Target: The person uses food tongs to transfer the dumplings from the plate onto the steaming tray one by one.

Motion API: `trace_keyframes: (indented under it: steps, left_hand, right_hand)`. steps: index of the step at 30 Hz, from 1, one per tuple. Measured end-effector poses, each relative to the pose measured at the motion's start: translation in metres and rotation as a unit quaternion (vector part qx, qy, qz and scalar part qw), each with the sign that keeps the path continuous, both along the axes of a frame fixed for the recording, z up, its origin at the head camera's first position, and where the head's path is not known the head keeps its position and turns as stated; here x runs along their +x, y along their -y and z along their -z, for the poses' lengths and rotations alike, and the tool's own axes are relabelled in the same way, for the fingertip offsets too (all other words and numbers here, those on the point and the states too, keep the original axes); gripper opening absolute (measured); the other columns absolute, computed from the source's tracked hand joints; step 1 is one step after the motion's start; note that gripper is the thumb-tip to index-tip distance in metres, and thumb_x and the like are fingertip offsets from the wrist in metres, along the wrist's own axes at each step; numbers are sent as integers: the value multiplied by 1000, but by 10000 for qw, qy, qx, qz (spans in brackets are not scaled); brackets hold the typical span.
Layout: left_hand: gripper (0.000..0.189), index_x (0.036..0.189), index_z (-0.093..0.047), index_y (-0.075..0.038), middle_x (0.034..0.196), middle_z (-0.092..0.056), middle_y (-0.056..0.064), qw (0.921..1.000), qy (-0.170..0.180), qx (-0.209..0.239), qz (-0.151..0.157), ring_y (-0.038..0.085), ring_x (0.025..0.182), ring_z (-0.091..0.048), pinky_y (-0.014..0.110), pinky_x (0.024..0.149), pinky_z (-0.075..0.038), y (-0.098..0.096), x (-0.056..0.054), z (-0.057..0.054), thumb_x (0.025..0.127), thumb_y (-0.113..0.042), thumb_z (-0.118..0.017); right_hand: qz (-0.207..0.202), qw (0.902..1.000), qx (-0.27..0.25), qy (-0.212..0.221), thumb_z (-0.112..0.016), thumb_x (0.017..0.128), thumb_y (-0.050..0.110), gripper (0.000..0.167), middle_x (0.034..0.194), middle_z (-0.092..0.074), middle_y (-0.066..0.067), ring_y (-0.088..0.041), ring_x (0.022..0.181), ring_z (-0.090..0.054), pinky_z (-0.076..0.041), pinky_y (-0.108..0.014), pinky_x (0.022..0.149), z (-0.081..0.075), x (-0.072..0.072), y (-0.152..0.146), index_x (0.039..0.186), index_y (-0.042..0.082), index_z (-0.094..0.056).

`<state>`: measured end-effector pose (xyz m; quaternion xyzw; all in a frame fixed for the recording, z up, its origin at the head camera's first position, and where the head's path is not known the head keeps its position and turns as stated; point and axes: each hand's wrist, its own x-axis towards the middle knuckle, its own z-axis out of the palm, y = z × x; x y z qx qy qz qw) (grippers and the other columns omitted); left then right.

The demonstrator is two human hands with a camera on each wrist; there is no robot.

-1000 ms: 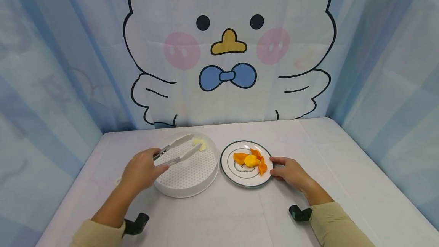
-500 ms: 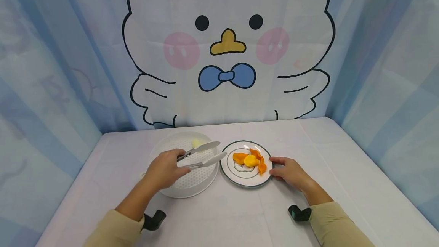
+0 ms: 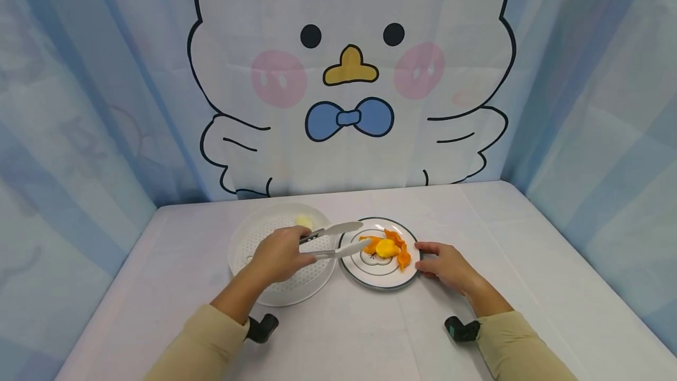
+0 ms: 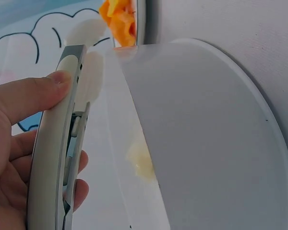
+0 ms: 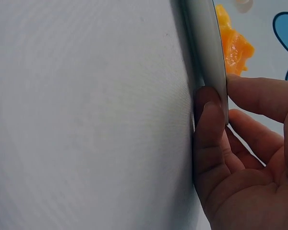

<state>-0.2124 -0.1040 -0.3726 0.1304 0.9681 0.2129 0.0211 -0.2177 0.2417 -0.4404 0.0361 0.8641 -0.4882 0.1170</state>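
My left hand (image 3: 277,254) grips a pair of kitchen tongs (image 3: 338,229), whose two pale tips stand apart with nothing seen between them. The tips reach over the left side of a white plate (image 3: 370,272) with a dark rim, one overlapping the orange pieces in the head view. Several soft orange pieces (image 3: 404,257) lie there around a yellow one (image 3: 387,249). At the plate's right edge, my right hand (image 3: 449,266) pinches the rim, thumb (image 5: 206,120) and fingers on opposite faces in the right wrist view.
Left of the plate stands a round white steamer tray (image 3: 296,298) with a perforated floor, under my left hand. A pale yellow piece (image 3: 304,220) lies near its far side. Behind the table (image 3: 465,216) hangs a cartoon-printed curtain (image 3: 349,151).
My left hand has carried the tongs rightward, from over the steamer tray to over the plate's left side. The right hand has stayed on the plate's rim.
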Motion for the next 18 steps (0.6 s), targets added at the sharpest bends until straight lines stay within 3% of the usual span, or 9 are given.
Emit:
trace_keyframes:
  steps: [18]
  left_hand:
    - [47, 124, -67, -7, 103, -70, 3, 9993, 137, -304, 140, 16, 85, -61, 39, 81, -53, -18, -14, 0, 84, -25, -82]
  right_hand:
    - [-1, 10000, 27, -33, -70, 92, 9, 56, 146, -43, -29, -20, 89, -59, -55, -29, 79, 2, -1, 0, 142, -5, -50]
